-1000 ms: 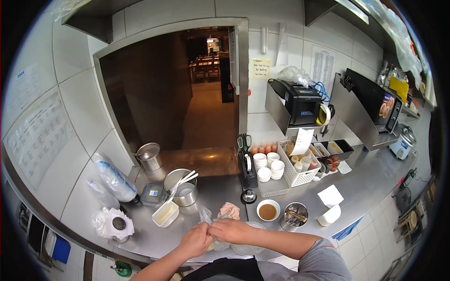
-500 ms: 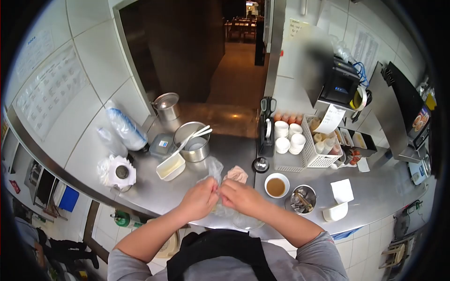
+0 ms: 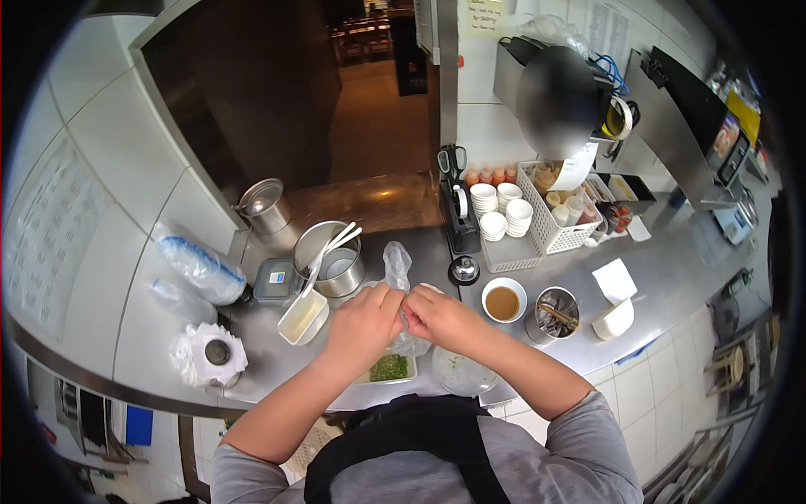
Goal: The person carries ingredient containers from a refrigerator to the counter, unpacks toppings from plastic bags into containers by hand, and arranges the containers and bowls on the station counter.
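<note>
Fingertips are mostly hidden where the knuckles meet, so I can't make out the exact pinch or whether there's a knot; the middle of the clear plastic bag [image 3: 397, 267] is covered by the fists, and its contents, if any, are hard to read through the crumpled film. Chopped greens [image 3: 389, 368] sit in a pale tray [image 3: 412, 367] just below the grip, near side, the tray's far part cut off by the left hand [image 3: 366, 323] and wrist. The bag is right in the grip: its puffed top sticks up beyond the knuckles, a crinkled lower part hangs under the right hand [image 3: 447, 321]. A clear round dish with green specks [image 3: 463, 380] lies to the near right of the grip, partly behind the right forearm. Right of the grip, a white bowl [image 3: 504, 321] of brown liquid, then a steel canister [image 3: 542, 333] holding utensils; left of it, a pale rectangular dish [image 3: 294, 337], with the steel pot [image 3: 344, 286] beyond. Both hands are clenched on the plastic, fists nearly touching, backs up, forearms angling inward from bent elbows over the counter [image 3: 672, 260].
</note>
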A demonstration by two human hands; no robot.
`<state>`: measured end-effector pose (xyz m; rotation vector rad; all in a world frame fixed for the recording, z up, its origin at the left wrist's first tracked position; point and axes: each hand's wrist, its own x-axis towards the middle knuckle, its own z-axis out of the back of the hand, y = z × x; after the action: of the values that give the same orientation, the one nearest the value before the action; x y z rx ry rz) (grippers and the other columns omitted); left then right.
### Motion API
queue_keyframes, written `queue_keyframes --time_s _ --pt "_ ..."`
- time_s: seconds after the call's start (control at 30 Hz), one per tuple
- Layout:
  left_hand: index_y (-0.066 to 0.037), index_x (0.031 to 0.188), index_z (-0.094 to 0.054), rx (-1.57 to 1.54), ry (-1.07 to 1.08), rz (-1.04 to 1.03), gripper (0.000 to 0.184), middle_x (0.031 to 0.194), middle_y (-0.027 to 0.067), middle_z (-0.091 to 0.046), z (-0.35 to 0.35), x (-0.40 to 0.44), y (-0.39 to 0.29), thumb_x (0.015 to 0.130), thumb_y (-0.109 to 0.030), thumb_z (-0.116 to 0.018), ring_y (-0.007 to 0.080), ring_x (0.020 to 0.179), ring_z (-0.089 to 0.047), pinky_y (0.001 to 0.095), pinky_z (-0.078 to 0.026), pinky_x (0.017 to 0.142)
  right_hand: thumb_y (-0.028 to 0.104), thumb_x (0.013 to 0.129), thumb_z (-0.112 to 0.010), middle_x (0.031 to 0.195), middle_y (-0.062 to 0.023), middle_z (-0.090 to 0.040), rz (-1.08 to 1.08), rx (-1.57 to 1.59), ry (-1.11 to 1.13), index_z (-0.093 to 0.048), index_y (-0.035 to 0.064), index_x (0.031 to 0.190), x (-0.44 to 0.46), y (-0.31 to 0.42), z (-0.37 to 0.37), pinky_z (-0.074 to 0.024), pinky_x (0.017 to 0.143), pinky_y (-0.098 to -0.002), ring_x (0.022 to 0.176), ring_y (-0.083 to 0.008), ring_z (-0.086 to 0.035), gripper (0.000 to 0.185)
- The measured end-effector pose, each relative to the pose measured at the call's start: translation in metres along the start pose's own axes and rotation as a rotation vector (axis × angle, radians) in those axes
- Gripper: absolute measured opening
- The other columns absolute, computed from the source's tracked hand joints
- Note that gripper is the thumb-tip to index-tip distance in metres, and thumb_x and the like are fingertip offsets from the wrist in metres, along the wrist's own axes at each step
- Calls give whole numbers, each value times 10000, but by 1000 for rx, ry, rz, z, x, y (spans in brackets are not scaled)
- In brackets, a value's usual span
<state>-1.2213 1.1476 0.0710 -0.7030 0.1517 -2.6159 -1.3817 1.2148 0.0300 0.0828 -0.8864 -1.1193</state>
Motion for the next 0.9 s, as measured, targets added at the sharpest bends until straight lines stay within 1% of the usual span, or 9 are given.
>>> queue_keyframes --time_s 0.2,0.3,0.5,0.57,0.6,0.67,0.7,0.77,0.9 --pt "-73 883 -541 -32 23 -72 221 852 67 -539 -25 -6 46 703 -122 -661 238 758 -601 355 -507 619 60 728 -650 812 -102 -534 -33 -188 47 -518 20 848 12 4 -26 -501 647 -368 750 -287 -574 183" --pt "-56 903 -542 -177 22 31 212 833 80 -538 -36 -10 60 719 -79 -644 241 713 -596 337 -508 610 48 724 -650 825 -104 -528 -93 -180 -16 -515 21 856 12 0 -43 -499 627 -361 742 -280 -574 191" --pt "-39 919 -520 -916 76 473 154 798 93 -516 -56 -24 76 775 6 -553 199 626 -533 272 -459 588 28 717 -651 825 -98 -519 -152 -68 -125 -502 34 853 17 2 -55 -499 617 -360 722 -279 -575 201" --pt "-41 930 -519 -1327 74 639 129 824 95 -515 -61 -25 80 808 -7 -540 196 658 -532 284 -448 600 32 719 -652 823 -99 -517 -149 -45 -104 -498 34 851 18 2 -53 -500 618 -358 727 -287 -576 202" --pt "-41 930 -519 -1327 87 634 129 824 95 -515 -60 -24 85 808 -7 -540 196 658 -532 284 -448 600 32 719 -652 823 -99 -517 -158 -49 -111 -498 34 851 18 2 -51 -500 618 -358 727 -287 -576 202" --pt "-29 948 -517 -772 162 217 115 840 92 -514 -48 -20 89 835 -25 -534 210 693 -545 307 -452 627 71 749 -636 849 -127 -534 -175 -33 -8 -508 9 882 16 2 -49 -511 643 -379 769 -297 -596 195" --pt "-29 948 -517 -773 179 212 115 840 92 -514 -39 -18 85 835 -25 -534 210 693 -545 307 -452 627 71 749 -636 849 -127 -534 -189 -32 -17 -508 9 882 14 1 -50 -511 643 -379 769 -297 -596 195" --pt "-12 938 -529 -376 309 51 95 850 101 -506 -18 -11 74 854 -52 -547 215 708 -532 315 -444 647 67 736 -638 832 -132 -541 -137 -58 -13 -499 9 866 11 -2 -55 -511 641 -380 754 -304 -598 199" --pt "-7 918 -551 -583 345 41 98 869 98 -501 -36 -24 87 864 -87 -567 211 706 -508 301 -434 640 63 723 -639 813 -134 -542 -236 36 71 -497 6 856 2 -6 -53 -504 647 -385 735 -313 -599 203"
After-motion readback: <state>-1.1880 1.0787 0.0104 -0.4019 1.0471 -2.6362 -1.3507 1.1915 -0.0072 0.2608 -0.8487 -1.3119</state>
